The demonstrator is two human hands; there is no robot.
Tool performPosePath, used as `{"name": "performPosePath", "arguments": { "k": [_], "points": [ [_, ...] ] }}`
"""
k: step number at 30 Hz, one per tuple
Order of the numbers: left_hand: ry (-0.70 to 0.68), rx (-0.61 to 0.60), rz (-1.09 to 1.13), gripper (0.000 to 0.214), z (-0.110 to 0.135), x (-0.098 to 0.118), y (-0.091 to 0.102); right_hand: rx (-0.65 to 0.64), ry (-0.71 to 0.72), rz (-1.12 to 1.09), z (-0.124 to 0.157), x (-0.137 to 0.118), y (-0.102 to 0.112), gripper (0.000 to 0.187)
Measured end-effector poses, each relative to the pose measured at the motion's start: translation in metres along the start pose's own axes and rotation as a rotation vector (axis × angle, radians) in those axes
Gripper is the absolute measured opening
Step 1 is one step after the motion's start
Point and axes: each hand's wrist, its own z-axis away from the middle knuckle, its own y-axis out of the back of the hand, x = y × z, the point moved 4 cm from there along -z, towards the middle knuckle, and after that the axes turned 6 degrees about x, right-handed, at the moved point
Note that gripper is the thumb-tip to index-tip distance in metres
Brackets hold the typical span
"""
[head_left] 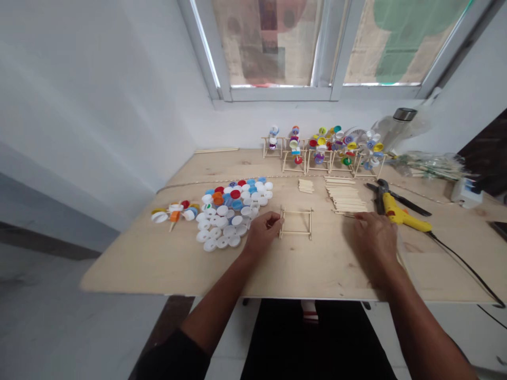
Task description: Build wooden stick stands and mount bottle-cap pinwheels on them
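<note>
My left hand [264, 230] is closed in a pinch on the left end of a small frame of thin wooden sticks [296, 222] that stands on the plywood board [158, 253]. My right hand [373, 238] rests palm down on the board, fingers curled at the near edge of a pile of loose wooden sticks [345, 196]. Whether it holds a stick is hidden. A heap of mostly white, blue and red bottle caps [232, 211] lies just left of my left hand.
A yellow glue gun [402, 215] with a black cord and black pliers [400, 198] lie right of my right hand. Several finished cap-and-stick wheels [325, 150] stand along the back wall. A cap wheel [174, 212] lies at far left, a short stick bundle [306, 185] mid-board.
</note>
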Motion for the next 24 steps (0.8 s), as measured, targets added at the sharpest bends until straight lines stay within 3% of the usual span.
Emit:
{"name": "performPosePath", "arguments": {
  "k": [3,8,24],
  "points": [
    [0.002,-0.004,0.0,0.02,0.0,-0.001,0.0,-0.009,0.112,0.275,-0.001,0.0,0.001,0.028],
    [0.002,-0.002,0.001,0.019,0.0,0.0,0.0,-0.042,0.168,0.413,-0.006,0.002,-0.004,0.027],
    [-0.016,0.006,-0.009,0.02,-0.002,-0.003,0.0,-0.084,0.251,0.39,-0.008,-0.004,-0.015,0.025]
  ]
}}
